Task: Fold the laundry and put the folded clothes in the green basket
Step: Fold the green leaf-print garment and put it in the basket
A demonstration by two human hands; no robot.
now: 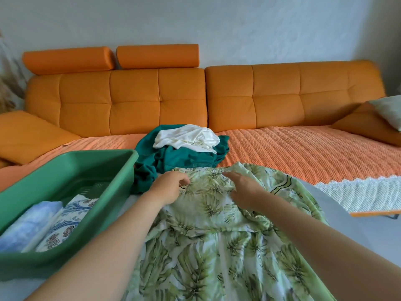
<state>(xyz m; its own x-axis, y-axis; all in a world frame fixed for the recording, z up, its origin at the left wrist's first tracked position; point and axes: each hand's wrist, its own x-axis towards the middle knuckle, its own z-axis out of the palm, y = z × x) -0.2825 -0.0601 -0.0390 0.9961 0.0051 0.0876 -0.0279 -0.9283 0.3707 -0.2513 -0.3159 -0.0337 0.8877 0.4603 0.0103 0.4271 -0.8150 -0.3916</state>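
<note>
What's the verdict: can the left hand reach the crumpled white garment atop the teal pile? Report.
Probably yes. The left hand pinches the green leaf-print garment just short of the teal pile; nothing stands between it and the crumpled white garment.

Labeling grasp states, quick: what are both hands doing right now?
Left hand: pinches the leaf-print garment near its gathered top edge.
Right hand: open, fingers fairly straight, resting on the same garment.

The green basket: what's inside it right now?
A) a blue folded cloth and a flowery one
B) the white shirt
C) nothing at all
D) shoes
A: inside the green basket a folded blue cloth lies next to a folded flowery cloth.
</note>
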